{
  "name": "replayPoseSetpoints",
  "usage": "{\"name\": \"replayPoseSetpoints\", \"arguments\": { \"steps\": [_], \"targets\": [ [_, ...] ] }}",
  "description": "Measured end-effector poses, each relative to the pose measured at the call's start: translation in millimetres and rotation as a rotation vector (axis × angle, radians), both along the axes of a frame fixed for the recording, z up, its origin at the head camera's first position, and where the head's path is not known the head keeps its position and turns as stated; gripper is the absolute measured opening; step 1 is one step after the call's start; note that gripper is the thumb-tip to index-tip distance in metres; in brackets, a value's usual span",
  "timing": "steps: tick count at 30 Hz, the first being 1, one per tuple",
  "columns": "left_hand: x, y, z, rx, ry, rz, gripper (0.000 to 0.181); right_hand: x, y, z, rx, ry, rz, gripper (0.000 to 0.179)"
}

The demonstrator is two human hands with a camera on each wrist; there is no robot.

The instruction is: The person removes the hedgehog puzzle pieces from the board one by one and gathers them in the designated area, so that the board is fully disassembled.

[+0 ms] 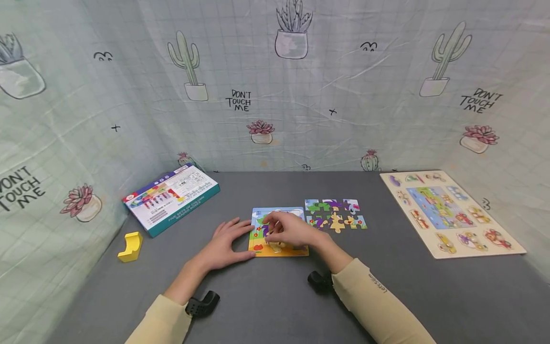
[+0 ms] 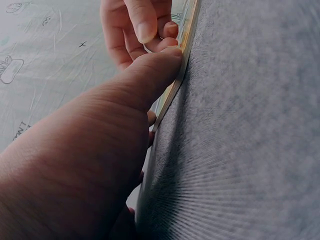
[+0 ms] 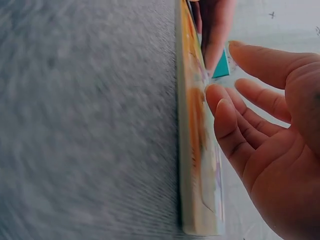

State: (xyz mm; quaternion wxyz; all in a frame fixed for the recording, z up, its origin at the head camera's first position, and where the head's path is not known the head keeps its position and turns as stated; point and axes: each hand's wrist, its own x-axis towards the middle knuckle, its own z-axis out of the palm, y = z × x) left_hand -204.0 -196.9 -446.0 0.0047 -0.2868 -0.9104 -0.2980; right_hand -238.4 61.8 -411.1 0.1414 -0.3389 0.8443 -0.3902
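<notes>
A small puzzle board (image 1: 280,252) with a yellow-orange lower part and a colourful picture lies flat on the table. My left hand (image 1: 225,246) rests at its left side, fingers spread, the thumb against the lower left corner. In the left wrist view that thumb (image 2: 160,65) touches the board's edge. Over the board, my right hand (image 1: 292,229) bends its fingers loosely downward. Its fingertips (image 3: 215,92) are right at the picture surface in the right wrist view, with no piece showing between them. Loose jigsaw pieces (image 1: 336,222) lie in two rows to the board's right.
At the left stands a flat boxed set (image 1: 180,198) with a teal side, and a yellow curved block (image 1: 131,247) lies nearer. A large wooden picture board (image 1: 418,229) lies at the right. Behind the grey table (image 1: 266,306) hangs a cactus-printed cloth (image 1: 309,105).
</notes>
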Motion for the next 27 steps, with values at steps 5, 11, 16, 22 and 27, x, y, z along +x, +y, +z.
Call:
{"name": "replayPoseSetpoints", "arguments": {
  "steps": [5, 11, 16, 22, 27],
  "targets": [
    [-0.8, -0.8, -1.1, -0.001, -0.001, -0.004, 0.070, 1.7, -2.1, -2.6, 0.011, 0.013, -0.014, 0.037],
    [-1.3, -1.3, -1.7, -0.001, -0.012, -0.002, 0.070, 3.5, -7.8, -1.0, 0.038, 0.032, -0.030, 0.035],
    [-1.7, -1.1, -2.2, 0.003, -0.018, -0.004, 0.070, 4.5, -13.9, -0.3, 0.081, 0.048, -0.055, 0.036],
    [-1.6, -1.9, -2.3, -0.001, -0.021, 0.000, 0.070, 5.4, -21.8, 0.3, 0.159, 0.088, -0.092, 0.037],
    [-1.2, -1.5, -1.4, -0.001, -0.016, -0.008, 0.069, 7.9, -26.6, 1.8, 0.210, 0.107, -0.107, 0.036]
  ]
}}
